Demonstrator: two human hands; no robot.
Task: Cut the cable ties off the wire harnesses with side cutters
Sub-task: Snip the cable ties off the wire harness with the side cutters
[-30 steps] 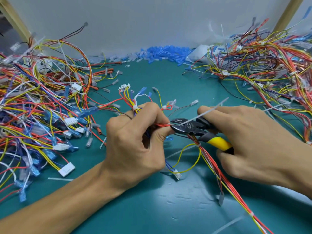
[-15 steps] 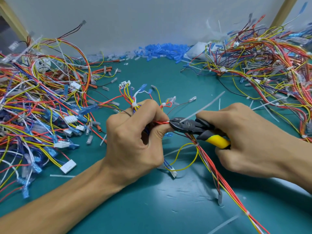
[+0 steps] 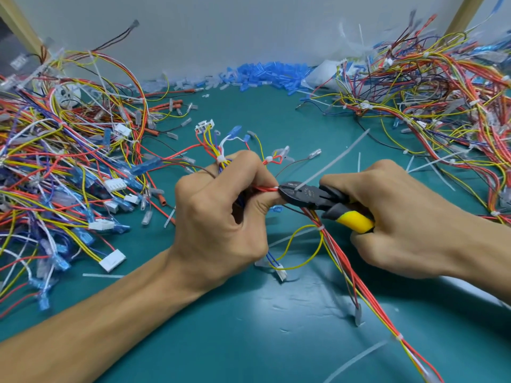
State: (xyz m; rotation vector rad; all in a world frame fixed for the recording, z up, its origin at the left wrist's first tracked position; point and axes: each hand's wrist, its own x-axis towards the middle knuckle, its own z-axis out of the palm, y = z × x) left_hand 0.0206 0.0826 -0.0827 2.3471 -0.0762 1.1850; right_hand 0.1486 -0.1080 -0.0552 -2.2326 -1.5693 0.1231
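Observation:
My left hand (image 3: 221, 217) grips a wire harness (image 3: 348, 261) of red, yellow and white wires above the green mat. My right hand (image 3: 409, 225) holds the side cutters (image 3: 312, 196) by their black and yellow handles. The cutter jaws sit at the red wires right by my left thumb and forefinger, where a white cable tie (image 3: 331, 164) wraps the bundle; its long tail sticks up to the right. Another white tie (image 3: 320, 226) binds the harness just below the cutters, and one more (image 3: 399, 337) lies farther down.
A large tangle of harnesses (image 3: 69, 161) with white and blue connectors fills the left side. Another tangle (image 3: 442, 106) fills the back right. Blue terminal sleeves (image 3: 265, 73) lie piled by the back wall. Cut tie pieces (image 3: 354, 360) lie on the green mat (image 3: 249, 327).
The cutter jaws have slid slightly left along the red wires toward my left fingertips. Both hands keep their grips.

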